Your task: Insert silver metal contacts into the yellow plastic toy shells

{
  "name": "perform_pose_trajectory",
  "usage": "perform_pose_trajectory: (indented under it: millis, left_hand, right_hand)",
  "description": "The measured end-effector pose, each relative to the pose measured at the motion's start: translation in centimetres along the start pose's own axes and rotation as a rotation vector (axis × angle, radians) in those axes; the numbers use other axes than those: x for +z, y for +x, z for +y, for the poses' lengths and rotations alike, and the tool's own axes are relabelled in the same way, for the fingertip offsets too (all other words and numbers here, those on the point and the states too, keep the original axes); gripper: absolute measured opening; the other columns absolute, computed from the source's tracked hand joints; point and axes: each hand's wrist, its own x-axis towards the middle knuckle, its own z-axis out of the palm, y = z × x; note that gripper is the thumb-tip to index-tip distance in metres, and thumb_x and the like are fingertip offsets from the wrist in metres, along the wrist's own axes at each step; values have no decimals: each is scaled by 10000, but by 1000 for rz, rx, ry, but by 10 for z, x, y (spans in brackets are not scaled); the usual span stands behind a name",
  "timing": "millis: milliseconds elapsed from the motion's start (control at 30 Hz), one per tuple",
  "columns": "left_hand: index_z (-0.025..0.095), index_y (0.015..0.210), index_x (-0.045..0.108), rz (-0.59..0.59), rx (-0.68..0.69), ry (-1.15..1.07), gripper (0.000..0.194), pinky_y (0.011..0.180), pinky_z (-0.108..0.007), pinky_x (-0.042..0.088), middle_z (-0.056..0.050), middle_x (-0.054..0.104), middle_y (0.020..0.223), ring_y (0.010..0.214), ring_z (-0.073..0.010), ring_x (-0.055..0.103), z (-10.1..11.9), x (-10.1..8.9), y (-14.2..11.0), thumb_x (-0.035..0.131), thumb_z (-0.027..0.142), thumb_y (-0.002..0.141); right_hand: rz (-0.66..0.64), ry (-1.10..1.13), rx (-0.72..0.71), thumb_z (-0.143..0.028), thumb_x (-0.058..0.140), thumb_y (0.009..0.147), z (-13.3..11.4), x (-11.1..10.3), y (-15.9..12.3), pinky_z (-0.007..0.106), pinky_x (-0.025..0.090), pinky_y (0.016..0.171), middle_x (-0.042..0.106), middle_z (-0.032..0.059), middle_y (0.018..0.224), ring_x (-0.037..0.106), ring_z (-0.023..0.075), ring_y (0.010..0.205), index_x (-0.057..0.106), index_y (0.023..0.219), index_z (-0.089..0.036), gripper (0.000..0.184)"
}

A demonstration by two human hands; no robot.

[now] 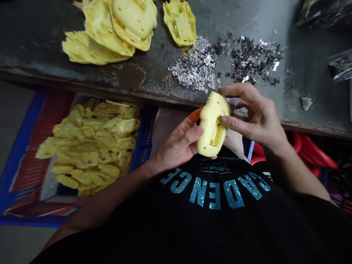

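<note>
Head view showed the left hand [177,145] and right hand [258,119], their fingers [242,91] closed narrow around a yellow plastic shell [209,128] between them, which seemed light and stiff, so its rounded sides looked good for holding

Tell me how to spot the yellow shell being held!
Start at the dark, worn workbench. Below its edge, a left hand and right hand hold a pale yellow plastic shell. Other yellow shells lie on the bench or in a blue plastic crate, unheld.
</note>
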Motion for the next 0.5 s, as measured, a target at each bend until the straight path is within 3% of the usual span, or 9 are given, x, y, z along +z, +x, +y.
perform_pose_trajectory:
  millis: [133, 333, 500]
  left_hand:
    - [276, 1469, 645, 101, 118, 136, 670, 839, -302, 707, -76, 866, 1277, 1094, -281, 873, -2, 2, -6, 970, 441, 907]
    - [241, 1495, 779, 173, 251, 382, 548, 963, -262, 661, -97, 844, 1400, 1254, -252, 814, 1, 11, -22, 914, 335, 972]
    - [198, 1438, 841, 282, 255, 487, 536, 791, -234, 641, -101, 887, 1241, 886, -163, 801, 0, 10, -29, 929, 414, 955]
  right_hand:
    - [-115, 1, 2, -382, 841, 979, 4, 0, 7, 475, 705, 979, 774, 85, 1406, 780, 293, 1186, 692, 1467, -272, 522]
    - [108, -51, -119, -350, 817, 972, 2, 21, -8, 449, 705, 908, 762, 106, 1378, 741, 294, 1209, 678, 1481, -257, 536]
    - [190, -54, -160, -297, 833, 973, 6, 28, -13, 422, 709, 870, 720, 110, 1457, 724, 283, 1243, 651, 1574, -312, 628]
